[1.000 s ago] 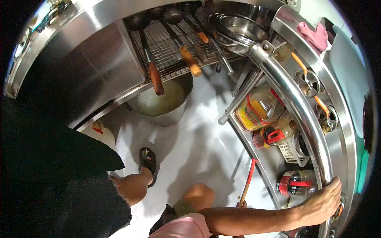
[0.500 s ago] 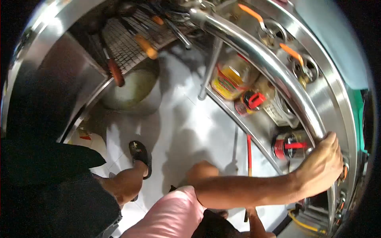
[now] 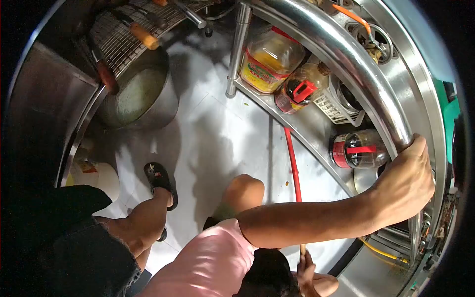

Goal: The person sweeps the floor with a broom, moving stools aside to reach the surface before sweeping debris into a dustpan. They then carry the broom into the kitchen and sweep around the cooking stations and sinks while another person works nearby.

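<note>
My left hand (image 3: 405, 188) is closed around the curved steel rail (image 3: 341, 47) on the right, with my arm in a pink sleeve stretched across the view. Below that forearm, near the bottom edge, my right hand (image 3: 307, 270) is closed around the lower part of a long stick with a red shaft (image 3: 293, 166). The forearm hides part of the stick. Its far end reaches the edge of the low steel shelf (image 3: 316, 151); whatever lies beyond is hidden.
On the shelf are a yellow-labelled jar (image 3: 267, 62), red-handled bottles (image 3: 294, 91) and a white basket (image 3: 339, 106). A large pot (image 3: 143, 99) stands at upper left, below a wire rack (image 3: 126, 37). Another person's leg (image 3: 141, 222) is at left. Orange-handled valves (image 3: 354, 17) sit above.
The view has shifted, bringing the floor, my knee and more of my right hand on the stick into sight. My left hand still grips the rail.
</note>
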Tool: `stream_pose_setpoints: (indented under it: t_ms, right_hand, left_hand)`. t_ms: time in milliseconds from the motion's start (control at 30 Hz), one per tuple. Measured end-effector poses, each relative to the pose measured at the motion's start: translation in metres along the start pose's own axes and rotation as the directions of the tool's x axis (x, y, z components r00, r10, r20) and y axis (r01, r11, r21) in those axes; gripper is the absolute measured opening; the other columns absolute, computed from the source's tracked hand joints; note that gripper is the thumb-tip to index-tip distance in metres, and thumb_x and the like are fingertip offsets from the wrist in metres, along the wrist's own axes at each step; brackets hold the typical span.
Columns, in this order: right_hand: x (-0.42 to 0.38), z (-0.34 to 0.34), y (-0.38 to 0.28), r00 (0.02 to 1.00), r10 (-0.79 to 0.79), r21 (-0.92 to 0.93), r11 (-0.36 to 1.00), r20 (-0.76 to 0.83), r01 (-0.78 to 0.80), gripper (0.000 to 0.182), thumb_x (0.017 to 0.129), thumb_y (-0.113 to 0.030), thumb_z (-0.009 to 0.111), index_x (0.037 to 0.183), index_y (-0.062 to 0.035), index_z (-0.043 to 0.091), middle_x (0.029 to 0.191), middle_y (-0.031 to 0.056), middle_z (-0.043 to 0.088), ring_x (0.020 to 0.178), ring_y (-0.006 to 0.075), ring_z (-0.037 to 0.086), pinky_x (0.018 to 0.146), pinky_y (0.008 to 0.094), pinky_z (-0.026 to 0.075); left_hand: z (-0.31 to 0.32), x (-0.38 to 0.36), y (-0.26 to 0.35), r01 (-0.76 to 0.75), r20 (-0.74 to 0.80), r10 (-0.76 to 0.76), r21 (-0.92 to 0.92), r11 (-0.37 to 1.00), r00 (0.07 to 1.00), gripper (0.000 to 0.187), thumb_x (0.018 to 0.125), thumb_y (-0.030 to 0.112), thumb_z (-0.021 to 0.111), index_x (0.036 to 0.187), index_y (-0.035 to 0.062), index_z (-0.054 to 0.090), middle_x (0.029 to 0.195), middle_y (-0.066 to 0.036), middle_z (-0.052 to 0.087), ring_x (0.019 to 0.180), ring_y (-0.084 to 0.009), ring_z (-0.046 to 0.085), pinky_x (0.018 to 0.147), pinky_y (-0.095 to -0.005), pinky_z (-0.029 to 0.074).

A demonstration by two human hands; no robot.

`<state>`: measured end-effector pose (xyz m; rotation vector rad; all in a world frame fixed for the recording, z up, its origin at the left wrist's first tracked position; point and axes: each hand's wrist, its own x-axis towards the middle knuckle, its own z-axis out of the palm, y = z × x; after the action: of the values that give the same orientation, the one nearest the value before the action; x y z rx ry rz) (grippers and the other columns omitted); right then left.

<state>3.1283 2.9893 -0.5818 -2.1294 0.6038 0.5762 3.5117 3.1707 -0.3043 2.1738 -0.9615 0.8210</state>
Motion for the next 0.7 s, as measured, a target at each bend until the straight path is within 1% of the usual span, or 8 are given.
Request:
stream_pose_setpoints:
  t_ms: [67, 100, 133, 167, 400, 567, 633, 700]
  right_hand:
    - [0.042, 0.019, -0.021, 0.972, 0.209, -0.091, 0.971, -0.109, -0.219, 0.036, 0.101, -0.025, 0.051, 0.117, 0.007, 0.057, 0.09, 0.0059, 0.064, 0.081, 0.0141, 0.057, 0.074, 0.0292, 0.047]
    - [0.074, 0.04, 0.006, 0.899, -0.384, -0.308, 0.899, -0.209, 0.312, 0.035, 0.099, -0.026, 0.054, 0.118, 0.0034, 0.057, 0.102, 0.013, 0.064, 0.095, 0.0226, 0.057, 0.082, 0.0377, 0.047]
    - [0.084, 0.054, -0.005, 0.956, -0.201, 0.347, 0.899, -0.215, 0.267, 0.032, 0.099, -0.025, 0.053, 0.117, 0.0019, 0.057, 0.104, 0.0157, 0.064, 0.098, 0.0245, 0.058, 0.084, 0.0397, 0.047]
    - [0.095, 0.068, -0.017, 0.977, -0.011, 0.853, 0.486, -0.213, 0.191, 0.029, 0.099, -0.023, 0.053, 0.116, 0.0004, 0.058, 0.105, 0.0183, 0.064, 0.101, 0.0263, 0.059, 0.086, 0.0417, 0.047]
    - [0.033, -0.027, -0.074, 0.996, -0.094, -0.391, 0.916, 0.01, 0.091, 0.032, 0.103, -0.019, 0.045, 0.125, 0.0033, 0.051, 0.079, 0.0068, 0.064, 0.07, 0.0181, 0.057, 0.066, 0.0313, 0.047]
    - [-0.101, -0.066, -0.064, 0.964, 0.266, -0.355, 0.902, 0.007, -0.247, 0.033, 0.098, -0.01, 0.051, 0.129, 0.0019, 0.051, 0.108, 0.0201, 0.066, 0.09, 0.0277, 0.065, 0.075, 0.0294, 0.052]
    - [-0.153, -0.089, -0.019, 0.978, -0.187, -0.561, 0.822, -0.097, 0.101, 0.03, 0.094, -0.015, 0.054, 0.123, -0.0062, 0.058, 0.084, 0.0187, 0.064, 0.074, 0.0292, 0.065, 0.066, 0.0371, 0.051]
    - [-0.223, -0.116, -0.032, 0.986, -0.033, -0.428, 0.903, -0.164, -0.04, 0.022, 0.096, -0.016, 0.054, 0.112, -0.0036, 0.062, 0.083, 0.0175, 0.064, 0.072, 0.0267, 0.06, 0.065, 0.0378, 0.049]
  left_hand:
    - [-0.001, -0.002, -0.002, -0.02, 0.038, 0.018, 0.042, 0.999, 0.999, 0.024, 0.084, 0.027, 0.056, 0.078, 0.0113, 0.074, 0.075, -0.006, 0.069, 0.074, -0.0176, 0.057, 0.08, -0.0367, 0.032]
    - [-0.001, -0.003, -0.002, -0.034, 0.061, 0.031, 0.06, 0.998, 0.998, 0.024, 0.084, 0.027, 0.056, 0.078, 0.0119, 0.074, 0.075, -0.006, 0.069, 0.075, -0.0174, 0.058, 0.08, -0.0365, 0.032]
    - [-0.003, -0.003, -0.003, -0.031, 0.063, 0.028, 0.058, 0.998, 0.998, 0.024, 0.084, 0.027, 0.057, 0.079, 0.012, 0.075, 0.076, -0.006, 0.07, 0.075, -0.0173, 0.058, 0.08, -0.0365, 0.031]
    - [-0.005, -0.004, -0.004, -0.029, 0.064, 0.026, 0.052, 0.998, 0.998, 0.024, 0.083, 0.028, 0.057, 0.08, 0.0121, 0.075, 0.076, -0.006, 0.07, 0.075, -0.0171, 0.058, 0.08, -0.0364, 0.031]
    - [-0.004, -0.001, -0.003, -0.037, 0.085, 0.036, 0.004, 0.999, 0.996, 0.026, 0.085, 0.027, 0.055, 0.083, 0.0107, 0.076, 0.081, -0.008, 0.071, 0.078, -0.0178, 0.06, 0.081, -0.0363, 0.031]
    - [0.002, 0.0, 0.0, 0.007, -0.043, -0.008, -0.013, 1.0, 0.999, 0.025, 0.084, 0.026, 0.056, 0.078, 0.0103, 0.074, 0.073, -0.005, 0.068, 0.073, -0.0166, 0.056, 0.079, -0.0364, 0.031]
    - [0.008, 0.0, -0.001, -0.014, -0.134, 0.007, -0.053, 0.998, 0.991, 0.02, 0.079, 0.025, 0.06, 0.069, 0.0114, 0.071, 0.062, -0.003, 0.061, 0.066, -0.0176, 0.052, 0.075, -0.0377, 0.033]
    - [0.018, -0.009, -0.005, -0.09, -0.385, 0.045, -0.101, 0.991, 0.922, 0.018, 0.077, 0.025, 0.062, 0.068, 0.0115, 0.071, 0.062, -0.004, 0.061, 0.064, -0.0185, 0.053, 0.072, -0.0389, 0.035]
